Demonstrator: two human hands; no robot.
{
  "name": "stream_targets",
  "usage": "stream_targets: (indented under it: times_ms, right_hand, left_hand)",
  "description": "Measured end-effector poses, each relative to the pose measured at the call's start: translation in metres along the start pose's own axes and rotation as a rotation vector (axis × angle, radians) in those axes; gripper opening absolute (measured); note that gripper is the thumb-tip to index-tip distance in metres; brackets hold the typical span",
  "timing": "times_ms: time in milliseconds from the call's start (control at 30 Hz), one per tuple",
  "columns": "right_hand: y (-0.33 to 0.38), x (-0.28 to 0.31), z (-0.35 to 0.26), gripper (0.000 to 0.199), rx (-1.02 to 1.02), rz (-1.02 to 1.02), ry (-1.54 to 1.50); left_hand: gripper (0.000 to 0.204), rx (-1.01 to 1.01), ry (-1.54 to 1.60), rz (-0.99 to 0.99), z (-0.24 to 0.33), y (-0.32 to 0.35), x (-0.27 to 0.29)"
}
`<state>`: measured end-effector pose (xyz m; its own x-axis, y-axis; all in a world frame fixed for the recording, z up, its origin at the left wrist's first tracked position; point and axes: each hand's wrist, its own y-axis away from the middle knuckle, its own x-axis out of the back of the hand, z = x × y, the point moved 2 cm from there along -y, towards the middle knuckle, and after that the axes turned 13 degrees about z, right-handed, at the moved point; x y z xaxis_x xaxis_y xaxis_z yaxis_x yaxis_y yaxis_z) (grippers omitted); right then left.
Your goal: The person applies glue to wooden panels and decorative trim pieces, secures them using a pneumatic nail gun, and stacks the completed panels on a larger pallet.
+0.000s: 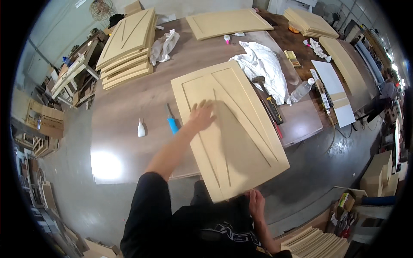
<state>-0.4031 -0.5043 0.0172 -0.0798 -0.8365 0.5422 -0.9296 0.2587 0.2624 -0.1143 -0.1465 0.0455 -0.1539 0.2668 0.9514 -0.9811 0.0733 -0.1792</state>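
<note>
A pale wooden door panel [241, 129] with a raised frame and slanting grooves lies tilted across the table, its near end jutting past the table's edge. Fingers spread, my left hand [202, 115] rests on the panel's upper left part. My right hand [257, 204] is beside the panel's near edge with curled fingers; whatever they hold, if anything, is hidden. Left of the panel lie a blue-handled tool [173, 124] and a small white glue bottle [141, 128]. Along its right side are a hammer [270, 99] and a red-handled tool [278, 130].
The brown table [124, 107] carries stacked panels [129, 38] at far left and another panel [228, 23] at the back. A white cloth [264, 64] and clear bottle [302, 89] stand to the right. Thin wooden pieces [316, 243] are gathered at lower right.
</note>
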Motion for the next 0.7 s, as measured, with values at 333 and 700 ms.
stream_targets:
  times_ms: [333,700]
  right_hand:
    - [0.027,-0.088,-0.029,0.052,-0.389,0.260,-0.477]
    - [0.030,-0.111,-0.034,0.051,-0.544,0.321,-0.598]
  left_hand:
    - [0.099,-0.015,-0.116,-0.106,-0.057,-0.128,-0.013]
    - [0.100,-0.048,-0.259,-0.158,-0.080,-0.140,-0.003]
